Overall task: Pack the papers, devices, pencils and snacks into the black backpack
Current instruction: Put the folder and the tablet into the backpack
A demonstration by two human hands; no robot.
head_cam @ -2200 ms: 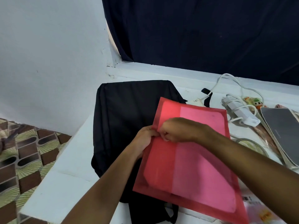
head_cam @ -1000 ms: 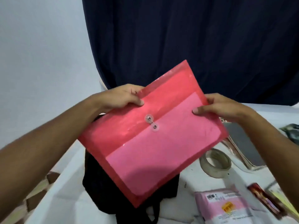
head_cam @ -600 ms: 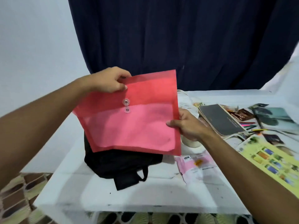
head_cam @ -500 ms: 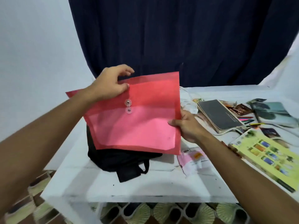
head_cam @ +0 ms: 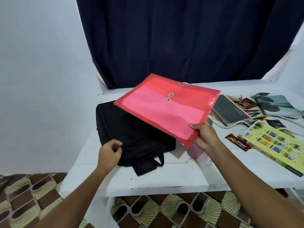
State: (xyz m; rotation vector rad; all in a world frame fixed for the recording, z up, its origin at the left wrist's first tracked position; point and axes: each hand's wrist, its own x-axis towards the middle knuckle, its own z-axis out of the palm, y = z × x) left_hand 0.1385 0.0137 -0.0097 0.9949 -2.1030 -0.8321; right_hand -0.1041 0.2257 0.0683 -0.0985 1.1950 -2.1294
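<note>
— Two hands busy? Left hand (head_cam: 109,151) pinching black backpack (head_cam: 131,134) fabric, flat on white desk (head_cam: 164,180).
— Right hand (head_cam: 204,137)?
— Gripping red folder (head_cam: 166,106) corner, tilted above backpack. Further right: dark notebook (head_cam: 232,111), snack bar (head_cam: 238,142), pencils (head_cam: 254,112), yellow booklet (head_cam: 276,143).

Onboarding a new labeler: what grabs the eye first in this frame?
The red string-tie folder, held up by the right hand at its near corner, above the black backpack lying on the white table. The left hand pinches the backpack's near edge. Books, pencils and snacks lie scattered right.
</note>
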